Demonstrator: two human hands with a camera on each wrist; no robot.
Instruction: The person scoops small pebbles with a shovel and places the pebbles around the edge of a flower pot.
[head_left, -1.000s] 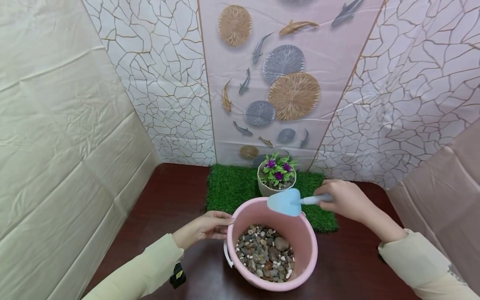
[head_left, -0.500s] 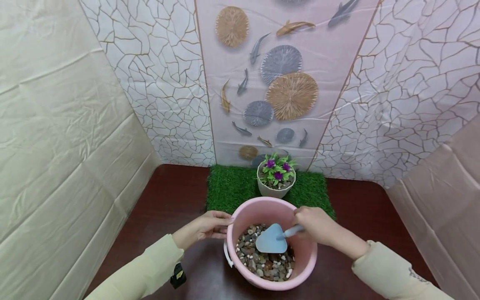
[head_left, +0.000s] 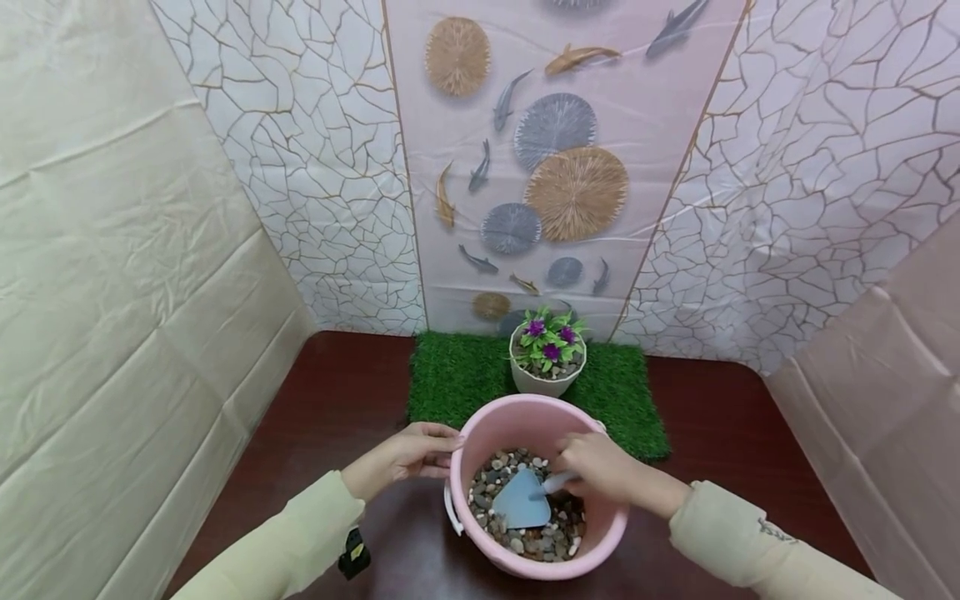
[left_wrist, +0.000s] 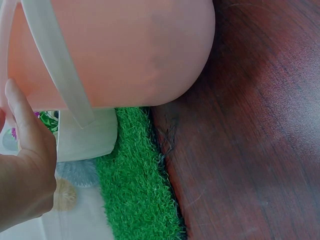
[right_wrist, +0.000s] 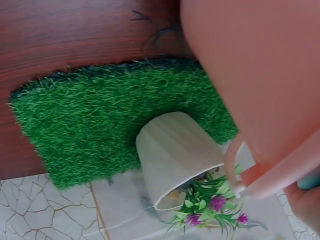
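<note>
A pink bucket holds mixed pebbles at the front of the table. My left hand holds its left rim, fingers at the lip and against the outer wall, as the left wrist view also shows. Down inside the bucket, my right hand grips the handle of a light-blue trowel. The trowel's blade lies low over the pebbles, and its contact with them is hard to make out. In the right wrist view the bucket wall hides most of the right hand.
Just behind the bucket, a white flowerpot with purple flowers stands on a green turf mat. Dark red tabletop extends on both sides. A white bucket handle hangs at the left. Patterned cloth walls enclose the table.
My right hand has brought the trowel from above the bucket's back rim down and leftward into the bucket, onto or close over the pebbles. The left hand has stayed at the rim.
</note>
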